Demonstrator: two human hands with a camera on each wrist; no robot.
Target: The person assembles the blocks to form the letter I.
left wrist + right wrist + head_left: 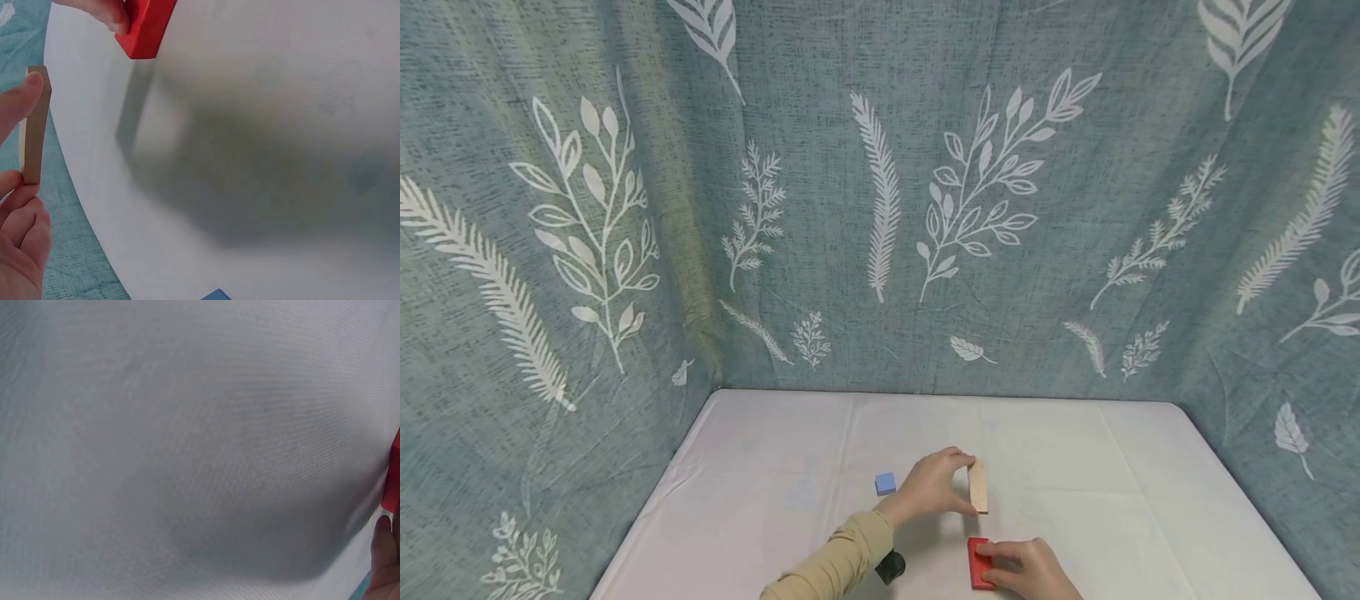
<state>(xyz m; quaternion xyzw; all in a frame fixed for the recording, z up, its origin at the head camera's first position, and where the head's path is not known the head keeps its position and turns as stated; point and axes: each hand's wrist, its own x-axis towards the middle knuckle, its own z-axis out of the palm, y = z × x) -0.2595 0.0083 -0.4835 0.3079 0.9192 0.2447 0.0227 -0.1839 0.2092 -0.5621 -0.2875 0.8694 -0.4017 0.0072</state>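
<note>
My left hand (931, 485) pinches a plain wooden block (977, 487) by its two ends, thumb at the near end and fingers at the far end. The left wrist view shows the long wooden block (35, 134) held above the table, its shadow lying below. Closer to me, my right hand (1032, 567) holds a red rectangular block (978, 563) between thumb and fingers. Only an edge of the red block (392, 478) enters the right wrist view. From the head view I cannot tell whether the red block touches the table.
A small blue block (885, 483) lies on the white-covered table (1075, 467), left of my left hand. A black piece (891, 567) shows at the left sleeve (842, 550). Leaf-patterned green curtains (820, 208) hang behind the table and along both sides.
</note>
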